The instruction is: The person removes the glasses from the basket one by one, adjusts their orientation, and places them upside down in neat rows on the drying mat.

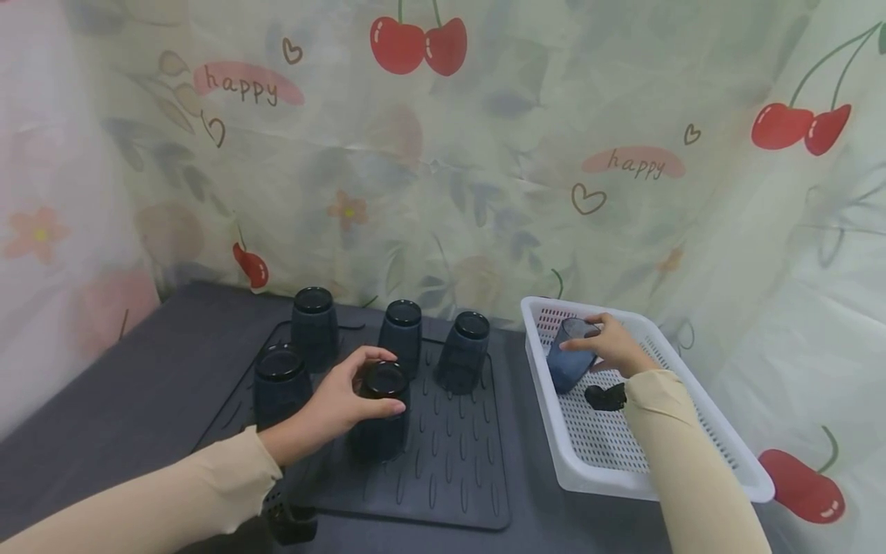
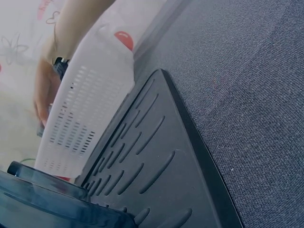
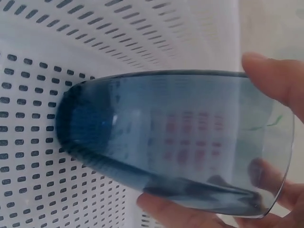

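Note:
In the head view my left hand (image 1: 346, 400) curves its thumb and fingers round an upside-down dark blue glass (image 1: 379, 431) on a black drying mat (image 1: 457, 477). Part of that glass is hidden behind the hand. My right hand (image 1: 619, 346) reaches into a white perforated basket (image 1: 574, 469) and grips a blue glass (image 1: 569, 365) near its rim. The right wrist view shows this blue glass (image 3: 156, 137) tilted, mouth toward the palm, its base by the basket floor. In the left wrist view, blue glass (image 2: 52, 199) fills the lower left corner; the left fingers are out of sight.
More upside-down glasses stand on the mat: one at the left (image 1: 281, 381), and several along the back, such as the back-right glass (image 1: 462, 354). A dark grey cloth (image 1: 138, 385) covers the table. A patterned curtain (image 1: 443, 154) hangs behind and at both sides.

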`<action>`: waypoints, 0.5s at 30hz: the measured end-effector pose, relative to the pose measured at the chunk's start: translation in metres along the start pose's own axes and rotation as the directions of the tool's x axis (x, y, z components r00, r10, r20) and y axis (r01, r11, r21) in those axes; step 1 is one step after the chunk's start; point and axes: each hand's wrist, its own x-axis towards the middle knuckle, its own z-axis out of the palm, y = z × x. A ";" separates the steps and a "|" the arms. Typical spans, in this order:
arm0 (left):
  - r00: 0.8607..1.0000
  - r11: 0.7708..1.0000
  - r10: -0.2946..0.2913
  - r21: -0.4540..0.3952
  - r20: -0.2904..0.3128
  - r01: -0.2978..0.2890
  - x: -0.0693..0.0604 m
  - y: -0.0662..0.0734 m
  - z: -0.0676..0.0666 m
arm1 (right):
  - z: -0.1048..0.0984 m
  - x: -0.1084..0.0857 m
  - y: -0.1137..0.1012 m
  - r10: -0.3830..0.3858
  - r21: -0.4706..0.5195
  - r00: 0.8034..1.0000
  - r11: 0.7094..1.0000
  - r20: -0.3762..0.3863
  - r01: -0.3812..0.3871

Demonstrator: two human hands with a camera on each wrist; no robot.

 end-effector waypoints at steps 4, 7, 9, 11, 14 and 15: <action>1.000 1.000 0.000 -0.003 -0.002 0.000 0.000 0.001 0.000 | -0.003 -0.004 -0.001 0.000 -0.008 1.000 1.000 0.025 0.000; 1.000 1.000 -0.004 -0.003 -0.003 0.004 0.000 0.001 0.000 | -0.004 -0.008 -0.002 0.004 -0.021 0.999 1.000 0.038 -0.003; 1.000 1.000 -0.007 0.000 -0.004 0.007 -0.001 0.001 0.000 | -0.005 -0.010 -0.003 0.004 -0.025 0.999 1.000 0.049 -0.003; 1.000 1.000 -0.009 0.002 -0.005 0.009 -0.001 0.002 0.001 | -0.006 -0.012 -0.004 0.008 -0.023 0.998 1.000 0.057 -0.007; 1.000 1.000 -0.011 0.002 -0.008 0.011 -0.001 0.003 0.001 | -0.007 -0.016 -0.007 0.016 -0.014 0.998 1.000 0.066 -0.015; 1.000 1.000 -0.012 0.002 -0.010 0.012 -0.001 0.003 0.001 | -0.007 -0.018 -0.008 0.019 -0.010 0.998 1.000 0.067 -0.019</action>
